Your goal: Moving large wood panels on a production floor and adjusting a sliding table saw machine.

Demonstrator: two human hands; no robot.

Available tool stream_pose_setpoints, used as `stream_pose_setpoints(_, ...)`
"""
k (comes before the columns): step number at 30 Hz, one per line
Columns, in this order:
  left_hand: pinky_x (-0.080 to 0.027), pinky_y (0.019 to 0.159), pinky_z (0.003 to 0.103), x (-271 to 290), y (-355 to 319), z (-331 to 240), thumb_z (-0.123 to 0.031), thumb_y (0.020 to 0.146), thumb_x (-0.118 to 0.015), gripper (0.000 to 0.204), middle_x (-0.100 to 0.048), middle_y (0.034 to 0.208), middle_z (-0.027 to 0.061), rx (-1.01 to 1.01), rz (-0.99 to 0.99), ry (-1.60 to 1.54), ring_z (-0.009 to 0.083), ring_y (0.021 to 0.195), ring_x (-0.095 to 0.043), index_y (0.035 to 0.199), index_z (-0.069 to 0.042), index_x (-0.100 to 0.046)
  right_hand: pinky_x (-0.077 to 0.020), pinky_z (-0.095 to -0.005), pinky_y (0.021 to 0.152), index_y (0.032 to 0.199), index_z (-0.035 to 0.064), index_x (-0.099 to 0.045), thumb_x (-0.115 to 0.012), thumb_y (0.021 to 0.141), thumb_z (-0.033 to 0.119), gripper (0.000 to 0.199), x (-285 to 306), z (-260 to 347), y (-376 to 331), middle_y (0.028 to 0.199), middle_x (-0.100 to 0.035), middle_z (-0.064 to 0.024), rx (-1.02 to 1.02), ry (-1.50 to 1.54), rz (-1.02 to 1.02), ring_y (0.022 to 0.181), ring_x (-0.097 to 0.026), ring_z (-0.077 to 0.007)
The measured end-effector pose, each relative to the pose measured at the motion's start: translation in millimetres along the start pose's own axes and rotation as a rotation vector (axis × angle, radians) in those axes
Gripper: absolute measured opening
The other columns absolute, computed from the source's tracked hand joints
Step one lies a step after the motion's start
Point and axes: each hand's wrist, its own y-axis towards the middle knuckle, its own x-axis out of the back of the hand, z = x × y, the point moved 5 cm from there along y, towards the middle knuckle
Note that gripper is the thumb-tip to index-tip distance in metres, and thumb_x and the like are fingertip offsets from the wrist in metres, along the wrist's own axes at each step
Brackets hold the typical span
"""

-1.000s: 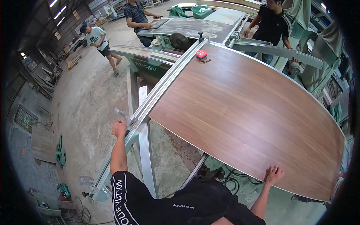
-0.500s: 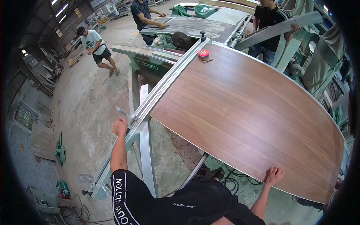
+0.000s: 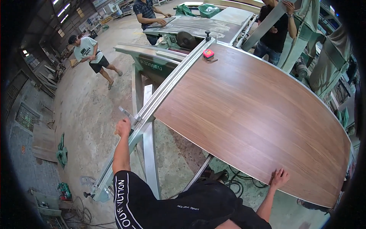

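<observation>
A large brown wood-grain board [image 3: 244, 114] lies flat in front of me, its left edge along a long silver fence rail [image 3: 173, 86]. My left hand [image 3: 123, 128] is closed at the rail's left side, beside a small metal stop [image 3: 129, 115]; whatever is inside the fingers is hidden. On the board's near edge, toward the right, rests my right hand [image 3: 281, 178], fingers apart and holding nothing. A pink tape measure [image 3: 208, 54] sits at the board's far left corner, close to the rail.
Beyond the rail stands a sliding table saw [image 3: 152, 66]. One worker [image 3: 150, 17] leans at its far table; another [image 3: 276, 30] holds a long grey panel [image 3: 263, 28] at the right. A person [image 3: 91, 55] is on the floor at left. Cables [image 3: 236, 185] lie under the board.
The worker at right has swung the grey panel to a steeper tilt. The person on the left floor has shifted stance and bent the head down. My hands have stayed almost in place.
</observation>
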Motion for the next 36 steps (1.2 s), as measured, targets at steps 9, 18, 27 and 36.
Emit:
stream_pose_setpoints(9,-0.05,0.078,0.047,8.5,-4.4,-5.5,-0.04,0.085,-0.045,0.044,-0.067,0.093,0.0205,-0.008,0.036,-0.015,0.0375,0.09,-0.064,0.089,-0.006,-0.072,-0.0408,-0.0465,0.075,0.091,0.0041,-0.058,-0.063,0.085,0.023,0.021,-6.2,-9.0,-0.7,0.095,-0.052,-0.0178,-0.003,-0.002,0.018,0.088,-0.05,-0.0363)
stream_pose_setpoints(18,-0.049,0.079,0.048,6.0,-5.3,-2.8,-0.041,0.085,-0.043,0.044,-0.067,0.096,0.0194,-0.013,0.045,-0.011,0.0377,0.092,-0.063,0.093,-0.008,-0.071,-0.04,-0.0461,0.076,0.092,0.0033,-0.058,-0.06,0.088,0.022,0.019,-1.7,-3.4,-1.4,0.094,-0.052,-0.0174,0.027,-0.014,-0.033,0.088,-0.049,-0.0363)
stream_pose_setpoints(27,-0.047,0.08,0.05,-4.3,2.8,6.5,-0.043,0.082,-0.045,0.042,-0.068,0.095,0.0193,0.017,0.043,-0.053,0.0373,0.092,-0.064,0.092,-0.011,-0.072,-0.0406,-0.045,0.077,0.093,0.0036,-0.06,-0.06,0.088,0.023,0.02,0.3,-1.3,0.0,0.096,-0.054,-0.0163,0.028,0.044,-0.044,0.09,-0.051,-0.0347)
stream_pose_setpoints(36,-0.046,0.08,0.053,-7.0,1.2,1.8,-0.043,0.083,-0.044,0.042,-0.068,0.097,0.0187,0.026,0.035,-0.053,0.0383,0.092,-0.064,0.091,-0.012,-0.072,-0.0398,-0.0456,0.076,0.092,0.0035,-0.061,-0.061,0.087,0.023,0.02,-4.0,-8.8,0.0,0.092,-0.054,-0.0168,-0.017,0.017,-0.009,0.087,-0.051,-0.0348)
